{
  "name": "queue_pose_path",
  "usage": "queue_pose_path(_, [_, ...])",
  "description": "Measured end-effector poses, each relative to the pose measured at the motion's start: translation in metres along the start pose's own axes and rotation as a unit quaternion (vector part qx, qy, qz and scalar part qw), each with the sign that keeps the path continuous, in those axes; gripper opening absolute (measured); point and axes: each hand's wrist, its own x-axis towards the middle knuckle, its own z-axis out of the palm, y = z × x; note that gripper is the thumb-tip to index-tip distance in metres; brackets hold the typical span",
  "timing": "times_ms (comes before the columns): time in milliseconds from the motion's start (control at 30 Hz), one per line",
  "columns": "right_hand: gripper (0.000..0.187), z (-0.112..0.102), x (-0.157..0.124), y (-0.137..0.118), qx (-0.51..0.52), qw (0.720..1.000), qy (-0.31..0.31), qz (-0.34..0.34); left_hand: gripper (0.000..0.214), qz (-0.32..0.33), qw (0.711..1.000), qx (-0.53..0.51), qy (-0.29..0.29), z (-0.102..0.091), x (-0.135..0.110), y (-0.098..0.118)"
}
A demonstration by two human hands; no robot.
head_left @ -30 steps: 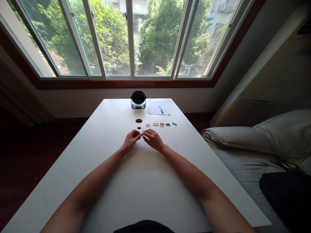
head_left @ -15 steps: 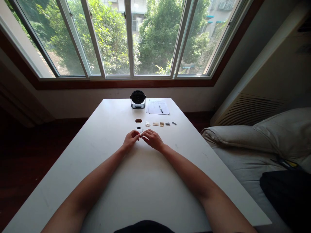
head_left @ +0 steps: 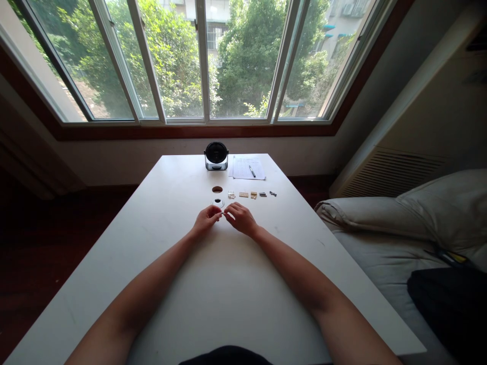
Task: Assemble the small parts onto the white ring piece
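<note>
Head view: over the tabletop (head_left: 228,284), a tiny pale piece (head_left: 222,213) was pinched by the left hand (head_left: 206,218); whether it was gripped by the curled right hand (head_left: 240,218) could not be told; judged light, it was best held by its ends

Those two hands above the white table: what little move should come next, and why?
Perhaps a slight inward nudge of the right hand toward the left hand, keeping it gentle: their fingertips nearly meet, with something pale between them too tiny to identify, and a round, pale-rimmed thing sits just beyond.
</note>
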Motion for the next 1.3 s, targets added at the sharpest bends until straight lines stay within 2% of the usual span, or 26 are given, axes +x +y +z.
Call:
queue_pose_path(200, [0.01,0.0002,-0.0002,-0.0001,0.012,1.0,-0.003,0.006,0.023,0.006,0.999,0.04,-0.002,-0.0006,0.0005,-0.0018])
queue_pose_path(433, [0.01,0.0008,-0.0013,0.0014,0.012,1.0,-0.004,0.006,0.024,-0.001,1.0,0.031,0.003,-0.0006,0.0012,-0.0034])
queue_pose_path(833, [0.011,-0.0034,0.0001,-0.0005,-0.043,0.998,-0.036,-0.026,0.02,-0.01,1.0,0.026,0.004,0.0001,0.0004,-0.002])
queue_pose_path(1100, [0.014,-0.0014,0.0001,-0.0004,-0.046,0.999,-0.022,-0.003,0.019,0.001,1.0,0.024,-0.016,0.0,-0.0002,0.0013])
queue_pose_path(1300, [0.009,-0.0002,-0.0012,0.0008,-0.028,0.999,-0.019,-0.004,0.02,-0.004,1.0,0.024,-0.012,-0.0004,0.0001,-0.0003])
